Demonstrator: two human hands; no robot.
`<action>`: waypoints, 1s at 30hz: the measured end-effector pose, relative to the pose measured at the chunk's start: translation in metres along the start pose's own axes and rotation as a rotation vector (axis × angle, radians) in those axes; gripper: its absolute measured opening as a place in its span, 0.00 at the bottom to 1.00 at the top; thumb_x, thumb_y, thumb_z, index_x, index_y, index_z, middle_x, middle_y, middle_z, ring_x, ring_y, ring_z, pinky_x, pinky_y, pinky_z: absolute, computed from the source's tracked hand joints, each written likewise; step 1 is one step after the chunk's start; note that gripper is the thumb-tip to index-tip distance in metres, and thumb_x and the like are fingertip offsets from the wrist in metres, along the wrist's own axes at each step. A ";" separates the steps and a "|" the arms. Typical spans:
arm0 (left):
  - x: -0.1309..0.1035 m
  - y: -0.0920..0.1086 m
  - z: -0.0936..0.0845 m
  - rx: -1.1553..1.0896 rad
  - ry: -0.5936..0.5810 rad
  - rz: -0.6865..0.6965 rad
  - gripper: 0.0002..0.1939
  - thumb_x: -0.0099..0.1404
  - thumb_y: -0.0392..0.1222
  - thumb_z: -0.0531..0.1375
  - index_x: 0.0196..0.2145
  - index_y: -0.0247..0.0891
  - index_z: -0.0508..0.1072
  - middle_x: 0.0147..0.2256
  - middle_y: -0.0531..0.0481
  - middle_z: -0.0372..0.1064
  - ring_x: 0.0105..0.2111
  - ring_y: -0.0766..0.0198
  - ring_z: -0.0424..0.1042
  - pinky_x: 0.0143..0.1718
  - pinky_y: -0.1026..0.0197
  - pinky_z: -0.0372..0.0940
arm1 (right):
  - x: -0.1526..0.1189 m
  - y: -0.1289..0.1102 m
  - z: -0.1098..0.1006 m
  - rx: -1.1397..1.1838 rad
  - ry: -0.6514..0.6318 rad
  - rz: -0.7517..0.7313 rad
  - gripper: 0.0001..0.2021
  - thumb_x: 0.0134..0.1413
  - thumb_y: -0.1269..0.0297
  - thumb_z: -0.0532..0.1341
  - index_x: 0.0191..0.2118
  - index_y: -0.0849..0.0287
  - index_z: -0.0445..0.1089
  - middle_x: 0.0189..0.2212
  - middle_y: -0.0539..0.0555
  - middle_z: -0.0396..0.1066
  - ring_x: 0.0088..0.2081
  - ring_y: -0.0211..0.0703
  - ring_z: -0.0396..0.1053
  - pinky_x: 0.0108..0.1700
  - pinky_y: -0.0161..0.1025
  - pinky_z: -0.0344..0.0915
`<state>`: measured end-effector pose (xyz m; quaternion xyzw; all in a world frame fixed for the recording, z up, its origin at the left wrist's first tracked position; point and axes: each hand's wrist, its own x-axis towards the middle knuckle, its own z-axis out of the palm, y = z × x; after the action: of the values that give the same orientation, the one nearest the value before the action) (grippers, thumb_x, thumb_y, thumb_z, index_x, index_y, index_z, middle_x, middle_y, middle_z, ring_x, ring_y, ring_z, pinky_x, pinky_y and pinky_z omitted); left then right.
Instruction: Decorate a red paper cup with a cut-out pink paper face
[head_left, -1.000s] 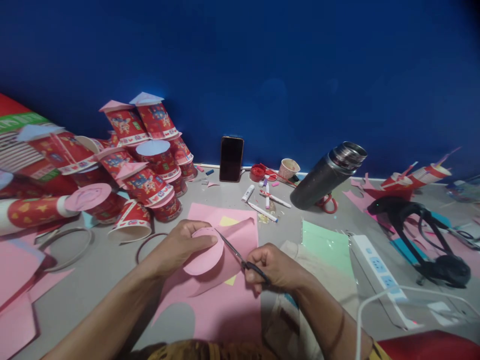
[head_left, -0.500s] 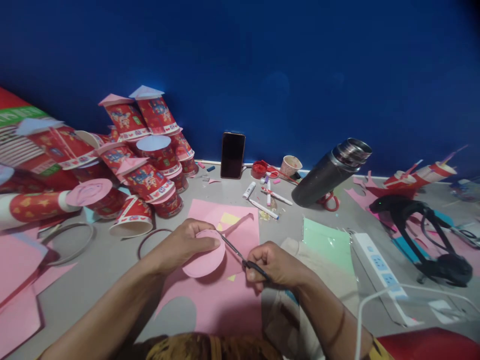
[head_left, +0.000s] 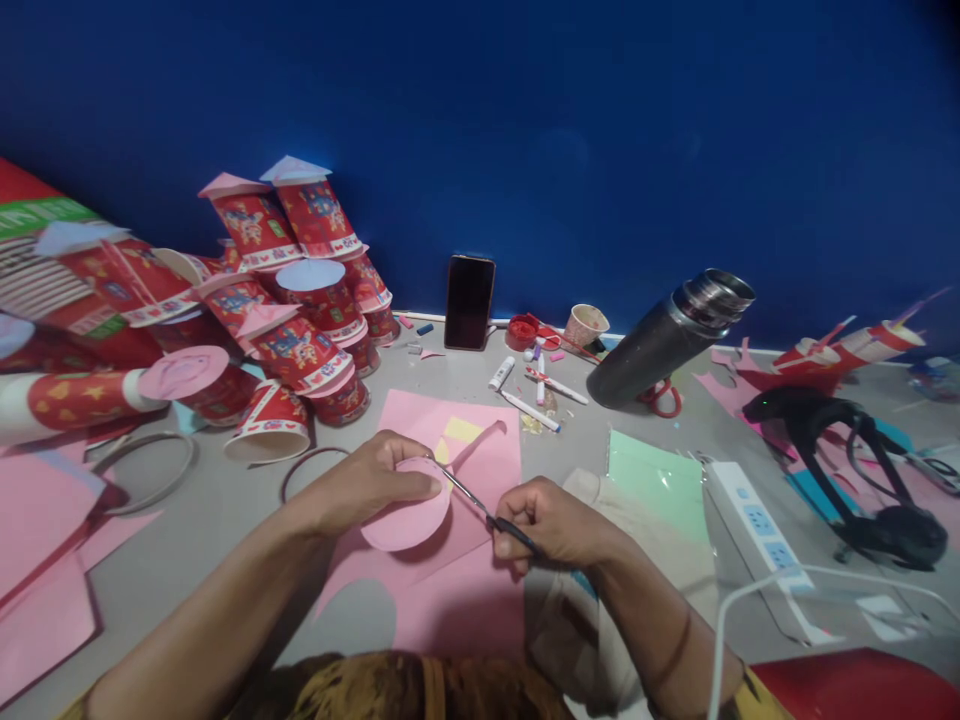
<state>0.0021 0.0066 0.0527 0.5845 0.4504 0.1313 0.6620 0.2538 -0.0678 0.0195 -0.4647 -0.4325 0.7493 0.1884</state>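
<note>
My left hand (head_left: 379,475) pinches a round pink paper disc (head_left: 409,520), thumb on top and fingers behind it. A pair of black-handled scissors (head_left: 469,497) is in my right hand (head_left: 551,525), its blades pointing left to the disc's upper right edge. A thin curled strip of pink paper (head_left: 480,447) sticks out beyond the blade tips. Beneath both hands lies a larger pink sheet (head_left: 465,610) with a rounded cutout at its lower left. A small yellow piece of paper (head_left: 460,430) rests on that sheet.
Decorated red paper cups (head_left: 300,350) are stacked at the left, beside pink sheets (head_left: 45,540). A phone (head_left: 469,303) leans on the blue wall. Markers (head_left: 529,410), a dark thermos (head_left: 667,340), a green sheet (head_left: 656,485), a power strip (head_left: 761,535) and a black headset-like frame (head_left: 825,470) lie to the right.
The view has shifted slightly. My hands keep their grips, and the scissors stay at the disc's edge with little visible movement.
</note>
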 end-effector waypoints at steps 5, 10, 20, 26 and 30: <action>-0.001 0.002 -0.001 -0.002 -0.036 -0.024 0.12 0.51 0.49 0.67 0.22 0.36 0.77 0.20 0.54 0.66 0.19 0.68 0.58 0.22 0.65 0.50 | -0.001 0.001 0.000 0.018 0.006 0.020 0.26 0.35 0.46 0.80 0.23 0.62 0.71 0.18 0.48 0.72 0.21 0.34 0.69 0.24 0.30 0.60; -0.002 0.005 -0.003 0.008 -0.079 -0.019 0.12 0.51 0.49 0.66 0.22 0.37 0.75 0.18 0.56 0.62 0.19 0.69 0.55 0.21 0.65 0.48 | -0.001 0.002 0.000 0.012 0.014 0.020 0.25 0.35 0.47 0.80 0.24 0.63 0.73 0.18 0.48 0.72 0.21 0.35 0.69 0.25 0.31 0.61; 0.001 -0.002 -0.004 0.043 -0.097 0.005 0.15 0.57 0.51 0.66 0.24 0.37 0.70 0.19 0.59 0.56 0.20 0.71 0.50 0.21 0.65 0.44 | 0.003 0.008 -0.004 0.083 0.078 -0.141 0.31 0.37 0.36 0.77 0.26 0.62 0.70 0.18 0.49 0.71 0.20 0.35 0.69 0.25 0.32 0.62; 0.003 0.000 0.015 0.051 0.020 0.033 0.18 0.54 0.52 0.67 0.37 0.38 0.72 0.21 0.62 0.57 0.20 0.71 0.47 0.22 0.65 0.41 | 0.004 0.000 0.000 0.167 0.208 -0.286 0.32 0.32 0.42 0.81 0.37 0.61 0.74 0.28 0.52 0.77 0.29 0.39 0.73 0.30 0.34 0.67; 0.001 0.002 0.032 0.219 0.055 0.150 0.15 0.54 0.44 0.63 0.40 0.41 0.73 0.29 0.58 0.66 0.27 0.65 0.62 0.28 0.64 0.58 | 0.008 -0.005 0.007 0.179 0.305 -0.327 0.31 0.29 0.52 0.83 0.40 0.59 0.74 0.31 0.50 0.77 0.31 0.38 0.72 0.33 0.33 0.66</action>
<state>0.0267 -0.0131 0.0511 0.6814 0.4353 0.1464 0.5699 0.2431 -0.0632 0.0207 -0.4778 -0.4004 0.6655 0.4105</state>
